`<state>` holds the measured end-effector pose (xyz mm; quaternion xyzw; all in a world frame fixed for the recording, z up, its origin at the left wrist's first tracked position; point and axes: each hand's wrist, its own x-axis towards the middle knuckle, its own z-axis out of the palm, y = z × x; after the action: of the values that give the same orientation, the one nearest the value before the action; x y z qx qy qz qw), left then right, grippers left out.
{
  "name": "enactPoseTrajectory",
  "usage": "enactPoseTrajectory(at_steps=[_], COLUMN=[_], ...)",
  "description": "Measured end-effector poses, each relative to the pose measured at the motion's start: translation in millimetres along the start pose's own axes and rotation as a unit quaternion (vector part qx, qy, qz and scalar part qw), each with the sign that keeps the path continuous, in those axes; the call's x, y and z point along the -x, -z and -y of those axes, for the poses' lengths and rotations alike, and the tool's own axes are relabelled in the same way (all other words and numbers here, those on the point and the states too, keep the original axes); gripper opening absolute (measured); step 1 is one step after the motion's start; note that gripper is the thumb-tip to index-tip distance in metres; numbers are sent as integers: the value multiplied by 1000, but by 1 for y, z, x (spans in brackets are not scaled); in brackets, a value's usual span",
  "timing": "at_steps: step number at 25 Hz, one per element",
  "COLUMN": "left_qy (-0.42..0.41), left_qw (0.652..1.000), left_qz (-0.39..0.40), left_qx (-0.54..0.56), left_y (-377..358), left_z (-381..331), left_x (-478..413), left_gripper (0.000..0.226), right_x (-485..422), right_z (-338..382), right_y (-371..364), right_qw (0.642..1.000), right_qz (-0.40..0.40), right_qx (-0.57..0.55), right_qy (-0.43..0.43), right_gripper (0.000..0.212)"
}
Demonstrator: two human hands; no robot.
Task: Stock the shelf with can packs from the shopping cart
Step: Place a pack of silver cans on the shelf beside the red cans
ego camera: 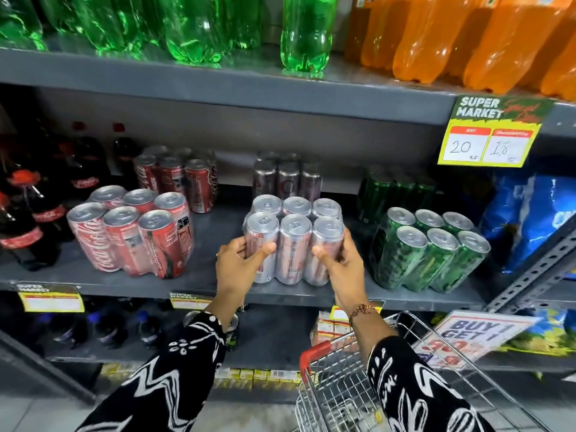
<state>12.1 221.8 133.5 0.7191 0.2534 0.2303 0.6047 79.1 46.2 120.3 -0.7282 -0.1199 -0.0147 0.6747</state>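
A shrink-wrapped pack of silver cans [294,241] stands at the front of the grey middle shelf [199,275]. My left hand [238,263] grips its left side and my right hand [341,266] grips its right side. A second silver pack [288,179] stands behind it. To the left a red can pack [131,232] leans at the shelf front, with another red pack [177,179] behind. On the right sits a green can pack [430,251], with a darker green pack [396,188] behind. The wire shopping cart [343,397] with a red handle is at the bottom right; I see no packs inside.
Cola bottles [28,207] fill the shelf's left end and blue bags [530,213] its right end. Green bottles [187,26] and orange bottles [467,35] stand on the shelf above. A yellow price tag [492,135] hangs at the upper right. A promotional sign [473,335] sticks out by the cart.
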Motion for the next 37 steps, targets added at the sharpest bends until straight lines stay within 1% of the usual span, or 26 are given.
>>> enactPoseTrajectory(at_steps=[5,13,17,24,27,32,37], left_qy=[3,-6,8,-10,-6,-4,-2], left_qw=[1000,1000,1000,1000,1000,1000,1000], left_qz=[-15,-10,5,3,-6,-20,-19], left_qx=[-1,-12,8,8,17,19,23], left_y=[-1,1,1,1,1,8,9], left_z=[1,2,1,0,3,7,7], left_x=[2,-1,0,2,1,0,0], left_gripper=[62,59,54,47,50,54,53], right_x=[-1,-4,-4,-3,-2,1,1], right_z=[-1,-6,-6,-7,-7,1,3], right_y=[2,1,0,-1,-2,-10,-12], right_qw=[1000,1000,999,999,999,1000,1000], right_qz=[1,9,13,10,6,11,8], right_qx=[6,-20,-33,-35,-34,-24,-9], right_qy=[-4,-5,-9,-8,-18,-16,-18], right_gripper=[74,70,68,69,70,66,66])
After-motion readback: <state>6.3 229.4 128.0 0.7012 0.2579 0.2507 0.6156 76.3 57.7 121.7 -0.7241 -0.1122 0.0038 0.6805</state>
